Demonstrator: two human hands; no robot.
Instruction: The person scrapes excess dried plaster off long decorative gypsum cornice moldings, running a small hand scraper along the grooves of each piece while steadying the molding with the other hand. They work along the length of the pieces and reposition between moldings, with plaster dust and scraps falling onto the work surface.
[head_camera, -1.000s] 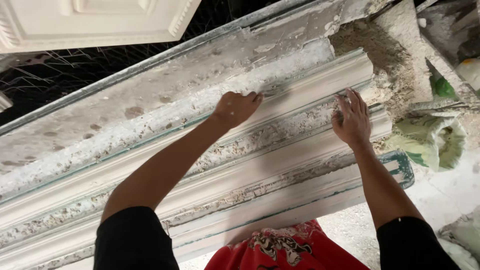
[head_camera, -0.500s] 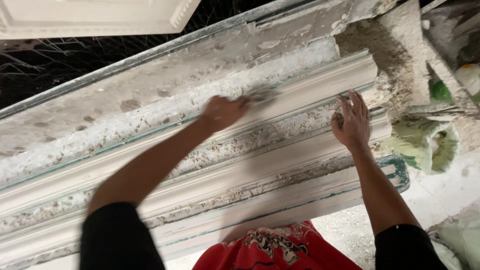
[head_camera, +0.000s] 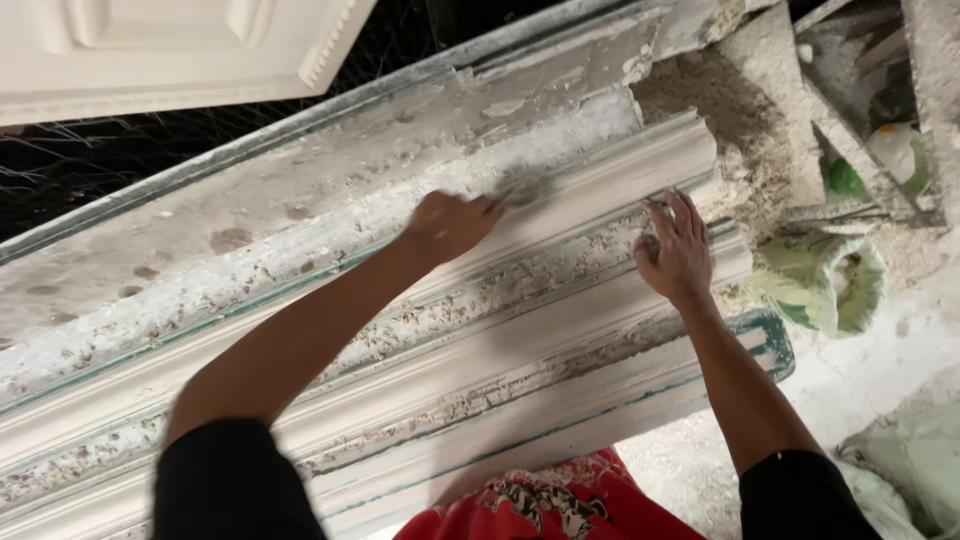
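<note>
A: Running diagonally across the view, what is the largest item?

B: The long white plaster moulding (head_camera: 560, 215), stepped in ridges and crusted with dried plaster. It is the reference for all positions below.

A: Next in size?

B: A white ornamental panel (head_camera: 180, 45) above the moulding's upper edge, well apart from both hands. A green sack (head_camera: 815, 280), mouth open, lies just beyond the moulding's right end.

A: Left hand?

B: The left hand (head_camera: 452, 222) rests on the moulding's upper ridge, fingers curled shut on a small grey tool (head_camera: 518, 188). The tool is blurred; its type cannot be determined. It touches the ridge surface.

A: Right hand?

B: The right hand (head_camera: 675, 250) lies near the moulding's right end, fingers spread wide, pressed flat on the middle ridge. It holds nothing.
</note>
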